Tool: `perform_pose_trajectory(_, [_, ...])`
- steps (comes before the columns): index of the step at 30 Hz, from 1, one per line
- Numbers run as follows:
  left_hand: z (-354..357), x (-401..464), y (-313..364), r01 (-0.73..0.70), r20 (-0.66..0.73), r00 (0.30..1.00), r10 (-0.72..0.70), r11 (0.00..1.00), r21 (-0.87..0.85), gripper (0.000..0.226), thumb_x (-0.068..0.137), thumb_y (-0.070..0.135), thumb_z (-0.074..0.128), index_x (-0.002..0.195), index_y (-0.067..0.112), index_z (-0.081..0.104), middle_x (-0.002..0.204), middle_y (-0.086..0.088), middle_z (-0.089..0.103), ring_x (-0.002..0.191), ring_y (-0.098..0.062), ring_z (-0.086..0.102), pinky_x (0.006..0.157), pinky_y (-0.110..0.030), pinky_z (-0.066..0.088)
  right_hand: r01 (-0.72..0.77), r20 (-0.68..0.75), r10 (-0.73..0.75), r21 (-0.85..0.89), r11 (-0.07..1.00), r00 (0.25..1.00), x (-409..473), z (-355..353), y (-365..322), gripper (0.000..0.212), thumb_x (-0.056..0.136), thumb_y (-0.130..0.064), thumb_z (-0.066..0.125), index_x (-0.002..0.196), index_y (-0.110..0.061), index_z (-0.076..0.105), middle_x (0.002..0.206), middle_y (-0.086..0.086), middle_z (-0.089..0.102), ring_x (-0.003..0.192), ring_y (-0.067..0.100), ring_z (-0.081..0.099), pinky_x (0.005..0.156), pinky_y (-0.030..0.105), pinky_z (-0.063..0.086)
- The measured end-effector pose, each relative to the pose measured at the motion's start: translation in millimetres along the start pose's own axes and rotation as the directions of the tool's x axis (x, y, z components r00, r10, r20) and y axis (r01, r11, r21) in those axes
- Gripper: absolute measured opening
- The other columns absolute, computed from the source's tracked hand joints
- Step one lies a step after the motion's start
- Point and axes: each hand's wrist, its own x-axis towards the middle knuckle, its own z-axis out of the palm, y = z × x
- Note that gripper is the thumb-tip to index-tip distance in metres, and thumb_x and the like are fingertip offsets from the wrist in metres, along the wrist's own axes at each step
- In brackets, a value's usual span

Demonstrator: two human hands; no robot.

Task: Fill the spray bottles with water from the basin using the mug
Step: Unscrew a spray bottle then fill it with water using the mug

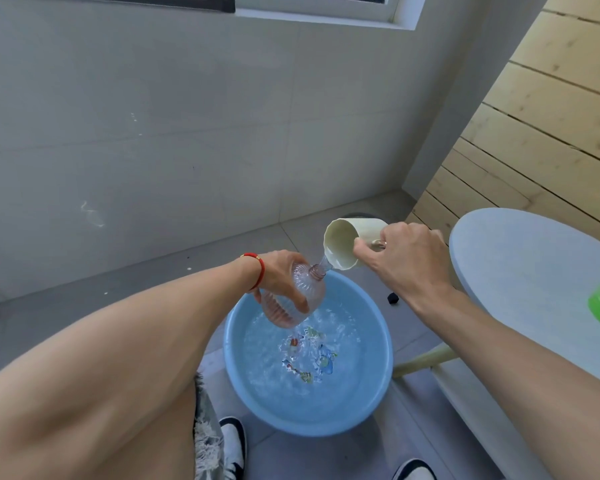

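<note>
Water runs from the tilted cream plastic mug (347, 245), clasped in the right hand (400, 258), into the clear ribbed plastic spray bottle (293, 299) above the blue round basin (309, 415). Left hand (278, 277) wraps its body – light, thin-walled, probably wet-slippery – so hold mid-body, gently.

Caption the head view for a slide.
Right hand tips mug into bottle held by left hand over basin.
</note>
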Motion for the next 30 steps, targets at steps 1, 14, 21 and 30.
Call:
perform_pose_trajectory(1, [0.0,0.4,-0.2,0.001,0.001,1.000,-0.001,1.000,-0.002,0.102,0.056,0.042,0.098,0.144,0.038,0.047,0.129,0.006,0.051,0.116,-0.027,0.058,0.065,-0.046,0.065,0.011,-0.011,-0.011,-0.007,1.000,1.000,-0.3,0.2,-0.1,0.049,0.088,-0.048,0.059,0.059,-0.009,0.054,0.052,0.005,0.048,0.060,0.033,0.051,0.069,0.040,0.038])
perform_pose_trajectory(14, [1.0,1.3,-1.5,-0.007,0.019,1.000,0.007,0.999,-0.042,0.099,0.056,0.039,0.098,0.142,0.038,0.049,0.127,0.007,0.051,0.119,-0.029,0.056,0.068,-0.050,0.065,0.053,-0.070,-0.058,-0.066,0.996,0.996,-0.7,2.6,-0.5,0.049,0.086,-0.044,0.064,0.052,-0.012,0.048,0.048,0.001,0.039,0.060,0.028,0.043,0.069,0.036,0.026])
perform_pose_trajectory(21, [0.5,2.1,-2.0,-0.016,0.025,1.000,0.018,0.998,-0.067,0.100,0.056,0.040,0.099,0.143,0.038,0.049,0.127,0.007,0.051,0.119,-0.029,0.056,0.068,-0.051,0.065,0.099,-0.129,-0.108,-0.074,0.992,0.986,0.4,5.0,1.2,0.049,0.083,-0.047,0.064,0.049,-0.017,0.045,0.046,-0.002,0.036,0.059,0.026,0.041,0.069,0.036,0.027])
perform_pose_trajectory(30, [1.3,1.6,-2.2,-0.024,0.008,1.000,0.024,0.997,-0.067,0.093,0.055,0.039,0.098,0.137,0.040,0.053,0.126,0.008,0.053,0.117,-0.027,0.057,0.067,-0.050,0.065,0.131,-0.143,-0.146,-0.105,0.986,0.979,-1.3,4.0,-1.7,0.048,0.082,-0.046,0.058,0.048,-0.018,0.041,0.044,0.000,0.035,0.057,0.025,0.040,0.067,0.037,0.032])
